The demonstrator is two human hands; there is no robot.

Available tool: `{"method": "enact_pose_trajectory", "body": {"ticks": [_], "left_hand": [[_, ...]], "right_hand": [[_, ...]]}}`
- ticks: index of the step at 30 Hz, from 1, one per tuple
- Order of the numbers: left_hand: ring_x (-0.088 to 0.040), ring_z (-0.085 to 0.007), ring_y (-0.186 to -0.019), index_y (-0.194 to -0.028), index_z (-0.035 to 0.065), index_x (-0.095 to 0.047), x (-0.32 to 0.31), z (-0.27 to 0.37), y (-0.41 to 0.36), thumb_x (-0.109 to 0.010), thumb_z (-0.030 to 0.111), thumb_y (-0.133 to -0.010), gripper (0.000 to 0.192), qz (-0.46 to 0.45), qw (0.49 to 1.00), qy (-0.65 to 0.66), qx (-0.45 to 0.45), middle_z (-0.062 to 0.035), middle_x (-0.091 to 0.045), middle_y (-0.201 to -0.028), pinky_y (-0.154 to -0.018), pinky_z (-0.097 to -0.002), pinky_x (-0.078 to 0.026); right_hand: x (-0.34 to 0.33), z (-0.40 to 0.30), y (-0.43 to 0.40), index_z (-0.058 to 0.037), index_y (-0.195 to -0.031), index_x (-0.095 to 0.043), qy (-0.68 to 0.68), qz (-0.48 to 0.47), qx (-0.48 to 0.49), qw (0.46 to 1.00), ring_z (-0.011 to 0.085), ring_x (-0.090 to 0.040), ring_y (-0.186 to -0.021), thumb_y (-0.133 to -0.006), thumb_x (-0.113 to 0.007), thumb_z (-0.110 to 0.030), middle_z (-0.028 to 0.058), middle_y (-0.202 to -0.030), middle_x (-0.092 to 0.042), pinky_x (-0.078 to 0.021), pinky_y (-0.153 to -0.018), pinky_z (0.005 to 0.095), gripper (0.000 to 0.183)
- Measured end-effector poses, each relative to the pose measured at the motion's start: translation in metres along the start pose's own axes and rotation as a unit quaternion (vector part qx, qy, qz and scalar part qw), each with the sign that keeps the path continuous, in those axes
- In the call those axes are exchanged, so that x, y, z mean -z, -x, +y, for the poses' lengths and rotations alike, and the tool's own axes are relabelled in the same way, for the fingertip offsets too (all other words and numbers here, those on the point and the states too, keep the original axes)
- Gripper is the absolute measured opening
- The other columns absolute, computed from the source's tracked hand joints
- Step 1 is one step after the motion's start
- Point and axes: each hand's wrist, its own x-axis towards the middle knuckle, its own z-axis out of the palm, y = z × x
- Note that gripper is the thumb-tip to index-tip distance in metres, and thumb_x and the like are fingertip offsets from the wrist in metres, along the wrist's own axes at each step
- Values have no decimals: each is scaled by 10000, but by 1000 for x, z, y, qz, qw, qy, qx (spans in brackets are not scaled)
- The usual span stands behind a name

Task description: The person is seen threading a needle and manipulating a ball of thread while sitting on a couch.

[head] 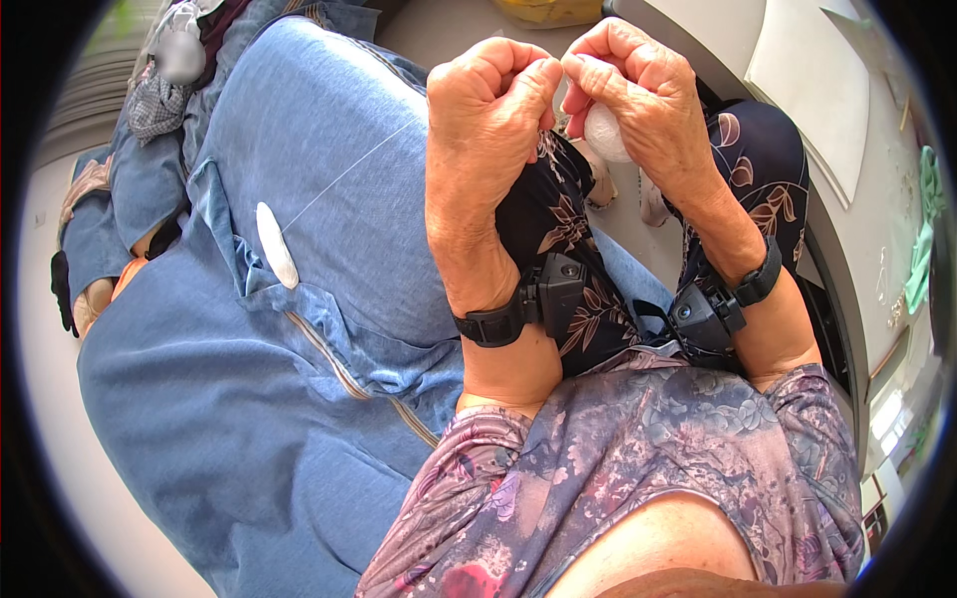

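Observation:
My left hand and my right hand are raised above my lap, with thumbs and forefingers pinched and almost touching. A white ball, apparently wound thread, is tucked under the curled fingers of my right hand. From a slim white thread winder, lying on blue denim cloth to my left, a fine white thread runs taut up to my left hand. What exactly lies between the fingertips is too small to make out.
More denim and a checked cloth are piled at the upper left. A curved pale tabletop on the right bears white sheets and a green cloth strip. Something yellow stands at the top.

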Motion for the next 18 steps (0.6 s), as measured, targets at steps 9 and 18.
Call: {"method": "enact_pose_trajectory", "body": {"ticks": [9, 18], "left_hand": [[-427, -25, -431, -839, -57, -648, -1, 3, 1, -627, 39, -852, 99, -3, 1000, 24, 14, -24, -559, -580, -364, -162, -336], [-433, -30, -424, -810, -52, -637, -3, 2, 1, -604, 28, -839, 92, 11, 999, 37, 18, -26, -554, -574, -367, -160, -334]], "right_hand": [[1, 1, -1, 25, -849, -592, 13, -4, 8, 1000, 100, -610, -569, -875, -545, -92, 70, -656, -616, -480, -535, 228, 128], [0, 0, 0, 18, -857, -594, 9, -1, 3, 1000, 92, -600, -563, -884, -543, -89, 61, -654, -617, -478, -532, 227, 122]]}}
